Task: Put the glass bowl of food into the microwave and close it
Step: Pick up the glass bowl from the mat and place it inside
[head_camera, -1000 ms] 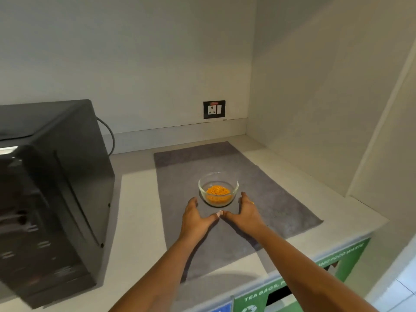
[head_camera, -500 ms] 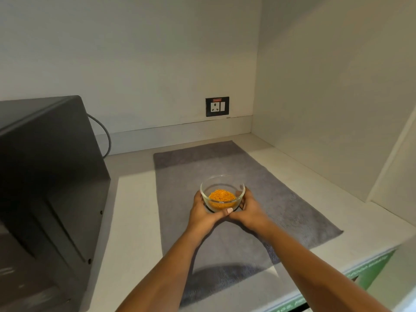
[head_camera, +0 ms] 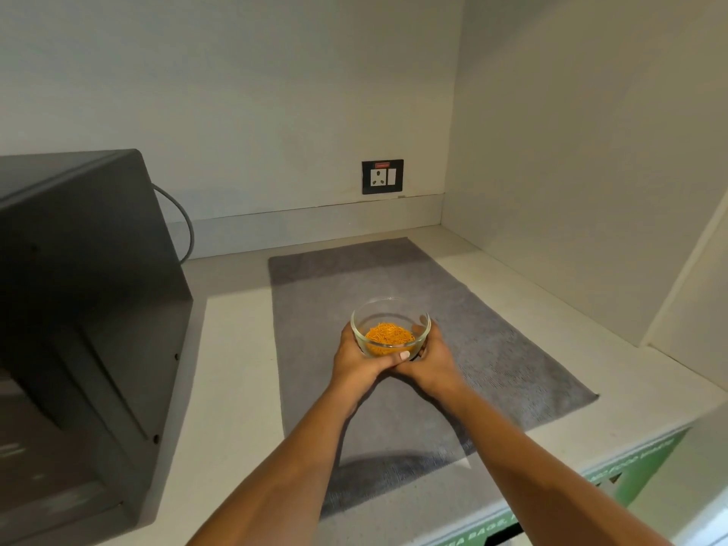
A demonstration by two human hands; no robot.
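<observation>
A: What did the hands have hold of?

B: The glass bowl (head_camera: pixel 390 329). The left hand (head_camera: pixel 356 362) cupped its left side and the right hand (head_camera: pixel 431 362) its right, thumbs meeting at the near wall, so both were closed around it.

A: And what was in it?

B: A heap of thin orange food (head_camera: pixel 389 336), sitting low between the two palms.

A: Where was the bowl relative to that hold?

B: Right in it, over the grey mat (head_camera: pixel 492 348). Whether its base touched the mat or hung just clear, I could not tell; the hands hid the underside.

A: The microwave?

B: The dark microwave (head_camera: pixel 86 309) stood well to the left of the grip on the white counter (head_camera: pixel 232 368), showing its side. Its door could not be made out clearly.

A: Anything beyond the hands?

B: A wall socket (head_camera: pixel 382 176), on the wall straight past the bowl.
</observation>
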